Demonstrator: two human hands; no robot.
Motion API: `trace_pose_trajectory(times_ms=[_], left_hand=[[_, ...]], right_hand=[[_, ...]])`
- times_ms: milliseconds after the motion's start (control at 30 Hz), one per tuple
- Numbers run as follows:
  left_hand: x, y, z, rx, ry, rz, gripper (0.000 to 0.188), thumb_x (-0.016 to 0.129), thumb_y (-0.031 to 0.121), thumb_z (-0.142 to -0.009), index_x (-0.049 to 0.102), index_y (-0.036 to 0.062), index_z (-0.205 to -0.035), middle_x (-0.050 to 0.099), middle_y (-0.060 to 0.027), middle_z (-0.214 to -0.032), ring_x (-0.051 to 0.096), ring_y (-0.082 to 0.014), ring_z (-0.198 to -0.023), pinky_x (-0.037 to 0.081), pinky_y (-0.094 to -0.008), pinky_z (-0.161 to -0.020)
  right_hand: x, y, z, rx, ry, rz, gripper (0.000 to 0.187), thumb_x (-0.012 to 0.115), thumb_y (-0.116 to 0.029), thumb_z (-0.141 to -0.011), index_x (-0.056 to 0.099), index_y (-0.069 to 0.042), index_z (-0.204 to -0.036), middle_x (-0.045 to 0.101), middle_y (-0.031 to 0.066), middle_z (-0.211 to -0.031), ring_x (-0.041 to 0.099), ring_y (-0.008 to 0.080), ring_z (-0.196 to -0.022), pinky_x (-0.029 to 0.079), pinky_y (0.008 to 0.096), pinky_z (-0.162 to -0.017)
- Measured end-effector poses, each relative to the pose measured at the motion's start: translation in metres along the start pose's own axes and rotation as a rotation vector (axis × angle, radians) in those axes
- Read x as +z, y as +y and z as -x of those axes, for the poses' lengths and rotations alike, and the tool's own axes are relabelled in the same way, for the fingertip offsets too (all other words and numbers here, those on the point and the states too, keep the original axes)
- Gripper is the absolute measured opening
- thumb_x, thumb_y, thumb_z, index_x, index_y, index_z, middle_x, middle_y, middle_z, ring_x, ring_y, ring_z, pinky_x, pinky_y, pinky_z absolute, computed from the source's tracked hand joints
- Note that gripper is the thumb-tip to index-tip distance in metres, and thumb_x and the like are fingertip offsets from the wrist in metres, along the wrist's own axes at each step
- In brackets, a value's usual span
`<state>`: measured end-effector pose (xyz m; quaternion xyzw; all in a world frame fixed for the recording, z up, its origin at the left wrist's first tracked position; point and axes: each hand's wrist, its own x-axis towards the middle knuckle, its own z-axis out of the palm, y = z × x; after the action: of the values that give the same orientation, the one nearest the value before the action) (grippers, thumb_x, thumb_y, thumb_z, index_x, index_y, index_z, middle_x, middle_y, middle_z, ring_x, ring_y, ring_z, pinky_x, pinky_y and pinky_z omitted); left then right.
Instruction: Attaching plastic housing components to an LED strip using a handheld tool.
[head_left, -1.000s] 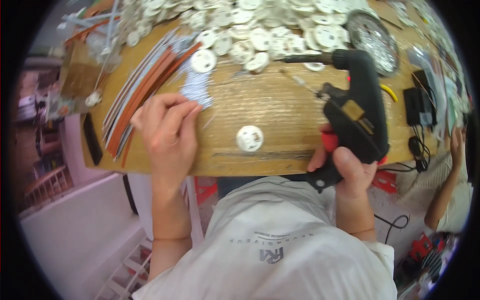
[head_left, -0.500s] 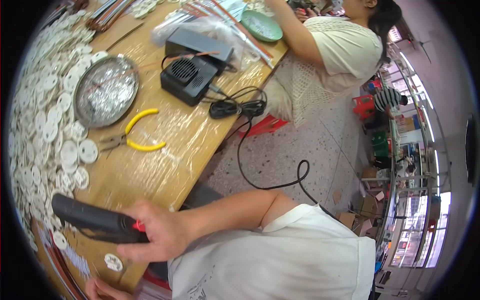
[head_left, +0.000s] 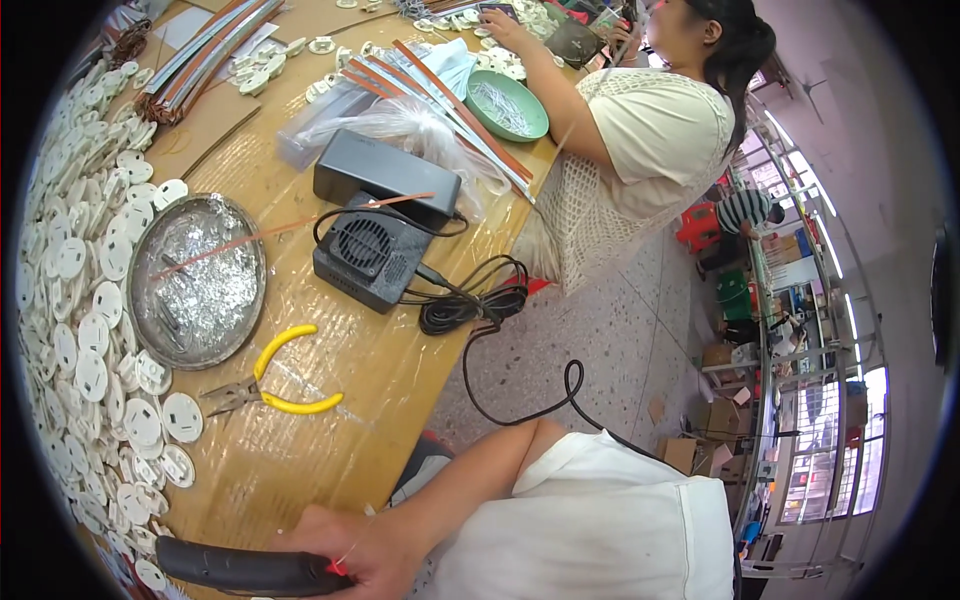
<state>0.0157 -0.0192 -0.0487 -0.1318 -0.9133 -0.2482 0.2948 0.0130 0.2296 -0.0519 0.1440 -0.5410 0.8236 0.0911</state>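
My right hand (head_left: pixel 370 550) is closed around a black handheld tool (head_left: pixel 240 568) with a red part near the thumb, low in the head view. The tool's working end cannot be made out. My left hand is out of view. Left of the tool lies a large heap of round white plastic discs (head_left: pixel 90 375). Farther up the table, yellow-handled pliers (head_left: pixel 290 398) lie with their handles spread. Beyond them stands a round metal dish (head_left: pixel 140 310), shiny inside, with small dark pieces and a thin orange-brown strip (head_left: pixel 240 240) across it.
A black vented charger (head_left: pixel 360 255) touches a dark box (head_left: pixel 385 175); its coiled cable (head_left: pixel 480 305) hangs over the edge of the wooden table (head_left: pixel 330 460). Near the co-worker (head_left: pixel 640 130) are a green bowl (head_left: pixel 538 118), plastic bags and bundled strips (head_left: pixel 205 65).
The view has shifted, so the table's things and my right hand with the tool appear lower. My left hand, partly visible before at the lower edge, has left the view.
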Motion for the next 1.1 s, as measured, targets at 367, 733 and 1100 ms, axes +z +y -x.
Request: trace_pose_trajectory(times_ms=[367, 733, 1100], left_hand=[[0.007, -0.013, 0.003, 0.149, 0.062, 0.165, 0.009, 0.065, 0.000, -0.094, 0.057, -0.0015, -0.091, 0.056, -0.0144, -0.082, 0.051, -0.0275, -0.073, 0.042, -0.0375, -0.065], [0.005, 0.006, -0.002, 0.146, 0.092, 0.071, 0.018, 0.069, 0.015, -0.097, 0.065, -0.0019, -0.093, 0.064, -0.0153, -0.090, 0.062, -0.0293, -0.076, 0.052, -0.0381, -0.067], [-0.004, 0.024, -0.016, 0.298, -0.088, 0.164, 0.012, 0.061, 0.011, -0.100, 0.064, -0.0005, -0.100, 0.068, -0.0201, -0.106, 0.064, -0.0341, -0.087, 0.051, -0.0436, -0.081]], right_hand=[[0.001, -0.003, 0.001, 0.001, 0.007, -0.077, 0.030, 0.069, -0.020, -0.095, 0.063, 0.006, -0.108, 0.060, 0.0050, -0.065, 0.054, 0.0154, -0.053, 0.042, 0.0307, -0.049], [0.004, -0.001, 0.004, 0.035, -0.024, 0.009, 0.035, 0.065, -0.013, -0.092, 0.056, 0.004, -0.121, 0.060, 0.0057, -0.070, 0.058, 0.0164, -0.058, 0.046, 0.0308, -0.056], [0.007, -0.007, 0.007, 0.087, 0.041, 0.038, 0.017, 0.067, -0.009, -0.091, 0.057, 0.001, -0.100, 0.057, 0.0003, -0.070, 0.055, 0.0092, -0.063, 0.045, 0.0274, -0.057]])
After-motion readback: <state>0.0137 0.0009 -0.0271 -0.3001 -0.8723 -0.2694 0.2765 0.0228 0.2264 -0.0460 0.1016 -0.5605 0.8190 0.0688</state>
